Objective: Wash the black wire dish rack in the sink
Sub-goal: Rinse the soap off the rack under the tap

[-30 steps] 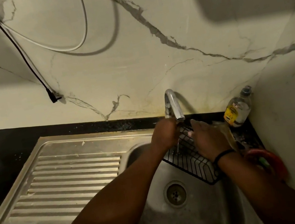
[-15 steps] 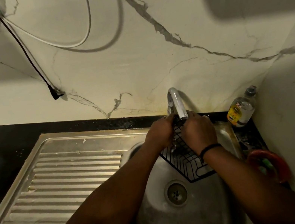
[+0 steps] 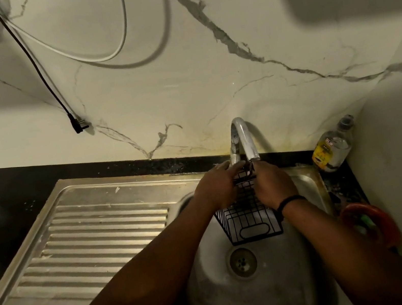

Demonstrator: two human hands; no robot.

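Your left hand [image 3: 215, 188] and right hand [image 3: 273, 185] both close on the far end of the rack [image 3: 249, 220], one on each side of it, with the fingertips nearly meeting just under the tap [image 3: 242, 142]. The rack sits tilted between your palms: the end you grip is raised toward the spout, and the near end, with its oval wire loop, hangs down toward you from the grip, over the sink [image 3: 261, 300] bowl. The drain [image 3: 243, 262] lies just below that near end, on your side of the grip. You cannot tell from here whether water is running; the spot under the spout is blurred. A dark band [image 3: 290, 201] circles your right wrist, just behind the grip. To the left of your left hand the ribbed drainboard [image 3: 97, 240] stretches away. To the right of your right hand, a clear bottle [image 3: 333, 149] with a yellow label stands in the corner, and nearer you a red ring-shaped thing [image 3: 373, 224] rests on the ledge.
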